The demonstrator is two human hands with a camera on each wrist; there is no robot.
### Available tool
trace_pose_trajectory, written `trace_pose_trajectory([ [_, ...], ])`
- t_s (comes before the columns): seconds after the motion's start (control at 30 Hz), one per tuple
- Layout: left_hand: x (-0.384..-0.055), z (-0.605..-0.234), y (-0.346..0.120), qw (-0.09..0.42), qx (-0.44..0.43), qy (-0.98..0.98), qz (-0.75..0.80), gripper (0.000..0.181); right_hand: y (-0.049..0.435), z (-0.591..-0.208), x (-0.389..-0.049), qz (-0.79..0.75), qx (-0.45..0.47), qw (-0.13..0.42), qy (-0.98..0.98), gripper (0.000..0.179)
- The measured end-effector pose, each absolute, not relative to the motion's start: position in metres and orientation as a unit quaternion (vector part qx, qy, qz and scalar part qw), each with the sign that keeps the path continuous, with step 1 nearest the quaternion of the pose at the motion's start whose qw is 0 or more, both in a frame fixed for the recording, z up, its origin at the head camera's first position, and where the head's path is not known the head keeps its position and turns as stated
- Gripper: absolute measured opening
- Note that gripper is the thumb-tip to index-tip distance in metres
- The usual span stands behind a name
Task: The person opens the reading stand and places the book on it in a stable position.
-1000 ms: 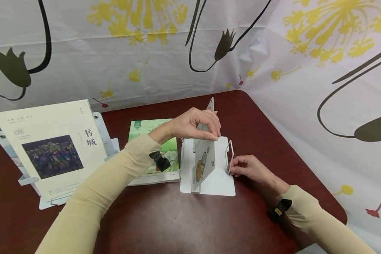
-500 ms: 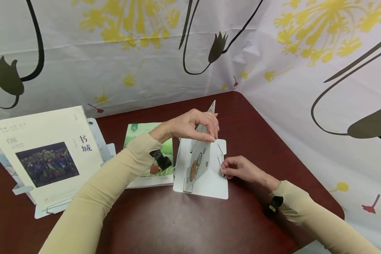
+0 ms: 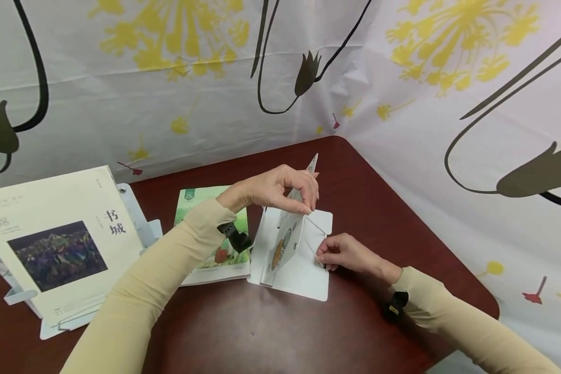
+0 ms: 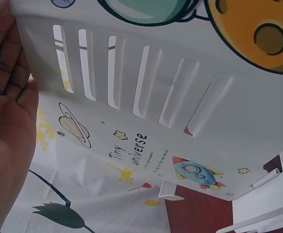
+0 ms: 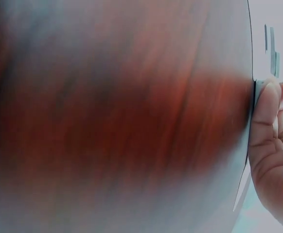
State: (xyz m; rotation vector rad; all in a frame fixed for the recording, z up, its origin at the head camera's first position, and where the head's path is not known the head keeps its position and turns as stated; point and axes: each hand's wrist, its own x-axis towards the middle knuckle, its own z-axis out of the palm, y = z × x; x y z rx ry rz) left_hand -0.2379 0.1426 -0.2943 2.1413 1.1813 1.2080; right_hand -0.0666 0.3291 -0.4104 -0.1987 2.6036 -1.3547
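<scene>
A white book stand (image 3: 293, 279) stands on the table, its slotted back panel (image 3: 287, 241) raised steeply from the flat base. Cartoon planets, a rocket and the words "Tiny universe" decorate the panel (image 4: 146, 128) in the left wrist view. My left hand (image 3: 280, 189) holds the panel's upper edge between thumb and fingers. At the base's right edge, my right hand (image 3: 343, 253) pinches the thin wire support (image 3: 317, 227), which lies low over the base. Close up in the right wrist view, the right hand (image 5: 275, 145) has thumb and fingertips together at the white edge; the fingers partly hide the wire.
A green illustrated book (image 3: 215, 270) lies flat just left of the stand. Farther left, a second stand (image 3: 133, 213) bears a cream magazine (image 3: 75, 208) with a dark picture. A printed cloth (image 3: 224, 104) hangs behind the dark red table (image 3: 243, 332).
The wire support has swung from upright down toward the base, with my right hand moving left along with it. My left hand stays on the panel. The whole view has shifted slightly right.
</scene>
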Motion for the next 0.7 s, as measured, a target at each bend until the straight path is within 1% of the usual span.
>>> trace_pose_trajectory([
  [0.23,-0.238,-0.292,0.141,0.217,0.771,0.416,0.431,0.011,0.324,-0.412,-0.066,-0.464,-0.052,0.106,0.878,0.008],
  [0.43,-0.233,-0.292,0.145,0.222,0.778,0.407,0.424,0.012,0.323,-0.413,-0.062,-0.462,-0.062,0.110,0.878,0.007],
  [0.7,-0.227,-0.293,0.153,0.221,0.782,0.406,0.417,0.012,0.323,-0.413,-0.059,-0.457,-0.061,0.097,0.882,0.007],
])
